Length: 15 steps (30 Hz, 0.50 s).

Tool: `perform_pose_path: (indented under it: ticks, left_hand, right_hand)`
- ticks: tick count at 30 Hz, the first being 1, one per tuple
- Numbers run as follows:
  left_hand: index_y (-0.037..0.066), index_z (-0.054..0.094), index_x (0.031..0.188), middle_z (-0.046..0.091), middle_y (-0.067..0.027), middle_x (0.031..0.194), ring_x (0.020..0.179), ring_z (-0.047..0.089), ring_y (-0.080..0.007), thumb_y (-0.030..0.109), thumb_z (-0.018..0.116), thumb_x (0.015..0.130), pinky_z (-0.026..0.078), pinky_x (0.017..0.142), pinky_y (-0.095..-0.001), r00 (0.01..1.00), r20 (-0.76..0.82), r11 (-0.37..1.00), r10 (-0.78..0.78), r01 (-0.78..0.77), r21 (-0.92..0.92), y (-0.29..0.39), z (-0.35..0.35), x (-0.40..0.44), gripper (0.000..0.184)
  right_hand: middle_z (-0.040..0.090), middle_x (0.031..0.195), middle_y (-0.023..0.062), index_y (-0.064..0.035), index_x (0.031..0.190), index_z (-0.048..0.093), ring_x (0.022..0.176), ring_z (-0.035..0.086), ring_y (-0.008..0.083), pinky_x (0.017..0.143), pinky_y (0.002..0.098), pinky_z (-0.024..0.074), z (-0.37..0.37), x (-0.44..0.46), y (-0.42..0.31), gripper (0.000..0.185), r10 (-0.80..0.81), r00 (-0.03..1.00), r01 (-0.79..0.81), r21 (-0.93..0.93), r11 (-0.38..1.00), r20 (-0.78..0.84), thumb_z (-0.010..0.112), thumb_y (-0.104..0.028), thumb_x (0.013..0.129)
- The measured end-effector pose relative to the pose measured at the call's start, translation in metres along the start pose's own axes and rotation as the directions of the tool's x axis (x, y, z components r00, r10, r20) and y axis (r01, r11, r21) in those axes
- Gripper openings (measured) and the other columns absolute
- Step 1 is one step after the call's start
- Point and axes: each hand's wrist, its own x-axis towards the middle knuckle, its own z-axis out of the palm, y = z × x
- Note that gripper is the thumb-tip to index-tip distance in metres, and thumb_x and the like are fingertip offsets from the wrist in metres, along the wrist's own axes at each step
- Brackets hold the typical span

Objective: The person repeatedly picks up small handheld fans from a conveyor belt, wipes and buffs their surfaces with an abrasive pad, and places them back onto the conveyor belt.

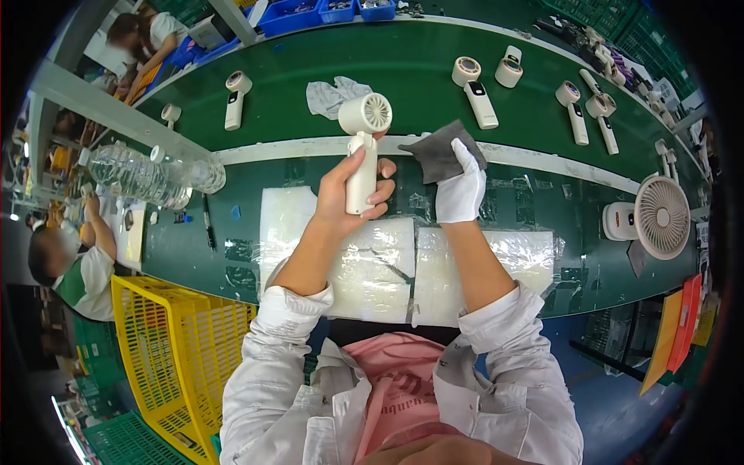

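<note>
My bare left hand [341, 190] is wrapped round the handle of a cream handheld fan [361, 174], held upright with its round grille at the top. To its right, my right hand [460, 192] wears a white glove and pinches a dark grey cloth [443, 153]. The cloth is apart from the fan. Beneath both forearms lies a white foam pad [372, 271] covered with clear film and tape. Beyond the fan, a crumpled light grey cloth [335, 96] rests on the green belt.
Several more handheld fans, including one white fan [479, 101], lie on the green belt [349, 54]. Clear plastic bottles [139, 174] and a black pen [208, 222] are at left. A larger desk fan [661, 217] stands right. A yellow crate [182, 341] sits below left; other people work nearby.
</note>
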Motion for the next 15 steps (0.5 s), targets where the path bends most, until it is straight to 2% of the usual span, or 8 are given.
perform_pose_path:
  ticks: [2, 5, 8, 11, 12, 14, 15]
  left_hand:
    - [0.019, 0.028, 0.158, 0.049, -0.0089, 0.100, 0.065, 0.043, -0.0149, 0.041, 0.040, 0.107, 0.037, 0.041, -0.0244, 0.999, -0.022, 0.991, 0.037, -0.034, 0.129, -0.003, 0.002, -0.001, 0.056]
    - [0.017, 0.036, 0.152, 0.052, -0.0090, 0.098, 0.064, 0.046, -0.0152, 0.041, 0.044, 0.105, 0.037, 0.043, -0.0258, 1.000, -0.005, 0.999, 0.000, 0.000, 0.040, -0.001, 0.001, 0.001, 0.053]
    - [0.010, 0.035, 0.151, 0.053, -0.0087, 0.097, 0.065, 0.048, -0.0153, 0.029, 0.054, 0.101, 0.037, 0.042, -0.0280, 0.998, -0.053, 0.998, 0.040, -0.042, -0.040, 0.001, 0.001, 0.002, 0.057]
    - [0.001, 0.037, 0.147, 0.057, -0.0109, 0.102, 0.074, 0.056, -0.0183, 0.017, 0.063, 0.091, 0.048, 0.054, -0.0331, 0.887, -0.352, 0.893, 0.298, -0.128, 0.432, 0.001, -0.006, 0.005, 0.064]
    - [-0.001, 0.037, 0.145, 0.059, -0.0104, 0.101, 0.076, 0.057, -0.0175, 0.013, 0.065, 0.089, 0.048, 0.055, -0.0326, 0.813, -0.410, 0.807, 0.414, -0.118, 0.579, 0.001, -0.020, 0.008, 0.064]
    - [-0.005, 0.039, 0.141, 0.063, -0.0094, 0.099, 0.081, 0.059, -0.0160, 0.005, 0.070, 0.084, 0.050, 0.058, -0.0315, 0.636, -0.418, 0.569, 0.649, -0.040, 0.821, -0.001, -0.046, 0.018, 0.066]
    - [-0.008, 0.042, 0.136, 0.066, -0.0109, 0.101, 0.090, 0.063, -0.0178, 0.005, 0.073, 0.080, 0.053, 0.079, -0.0330, 0.548, -0.329, 0.389, 0.769, 0.007, 0.921, 0.003, -0.045, 0.020, 0.066]
  right_hand:
    - [0.069, 0.115, 0.0113, 0.0020, 0.120, 0.064, 0.104, 0.066, 0.0222, 0.095, 0.0364, 0.0498, 0.002, -0.001, -0.002, 0.028, 0.002, 1.000, -0.002, -0.001, 1.000, -0.011, 0.063, -0.012, 0.095]
    - [0.069, 0.115, 0.0110, 0.0019, 0.119, 0.065, 0.103, 0.066, 0.0223, 0.094, 0.0361, 0.0499, 0.004, 0.000, -0.001, 0.028, 0.018, 0.999, -0.018, -0.003, 1.000, -0.042, 0.064, -0.011, 0.095]
    - [0.069, 0.115, 0.0107, 0.0017, 0.119, 0.065, 0.104, 0.066, 0.0225, 0.094, 0.0362, 0.0501, -0.001, 0.005, 0.003, 0.028, 0.042, 0.997, -0.042, -0.004, 0.999, -0.057, 0.064, -0.010, 0.094]
    - [0.069, 0.114, 0.0105, 0.0017, 0.121, 0.063, 0.105, 0.066, 0.0223, 0.094, 0.0363, 0.0499, 0.001, 0.003, 0.002, 0.029, 0.053, 0.998, -0.054, -0.018, 0.998, -0.047, 0.064, -0.011, 0.095]
    - [0.069, 0.114, 0.0105, 0.0017, 0.121, 0.063, 0.105, 0.066, 0.0223, 0.094, 0.0361, 0.0498, 0.002, 0.003, 0.004, 0.029, 0.058, 0.997, -0.060, -0.026, 0.998, -0.053, 0.064, -0.011, 0.095]
    - [0.069, 0.114, 0.0105, 0.0017, 0.122, 0.063, 0.105, 0.065, 0.0222, 0.095, 0.0357, 0.0495, 0.002, 0.004, 0.002, 0.030, 0.051, 0.997, -0.053, -0.034, 0.998, -0.055, 0.064, -0.011, 0.095]
    - [0.069, 0.114, 0.0104, 0.0018, 0.121, 0.063, 0.105, 0.065, 0.0217, 0.095, 0.0355, 0.0491, 0.000, 0.006, 0.001, 0.029, 0.051, 0.997, -0.054, -0.054, 0.997, -0.057, 0.064, -0.010, 0.094]
